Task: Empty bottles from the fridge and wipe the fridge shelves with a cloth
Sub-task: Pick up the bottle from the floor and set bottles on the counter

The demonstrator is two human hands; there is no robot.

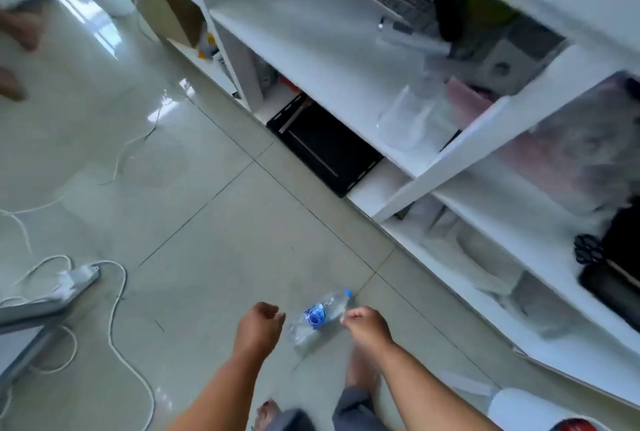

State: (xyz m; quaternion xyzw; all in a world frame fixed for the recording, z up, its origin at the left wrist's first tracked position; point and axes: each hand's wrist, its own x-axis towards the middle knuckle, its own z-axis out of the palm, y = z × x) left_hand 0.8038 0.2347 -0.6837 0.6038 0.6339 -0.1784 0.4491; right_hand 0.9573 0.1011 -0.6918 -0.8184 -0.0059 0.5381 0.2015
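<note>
Judging by what shows here, the job is at an early or middle stage: no fridge is in view and no cloth either, so the wiping of the shelves looks not yet begun, and how many bottles are already out cannot be told. One bottle (320,318) appears between the two hands, just beyond the fingers of both, and seems to be in the air or lying on the tiled floor (207,223); the blur makes it hard to say which. The left hand (258,325) is loosely curled with its fingers (273,313) half closed on nothing, close to the bottle's base end but apart from it. The right hand (365,326) is likewise half closed; its fingers (349,314) lie right against the bottle's neck end, and I cannot tell whether they touch or grip it. The bottle is small, clear plastic, with a blue cap pointing away from the person, a blue label round its middle, and it looks mostly empty. White shelving (329,60) stands well beyond the right fingers.
</note>
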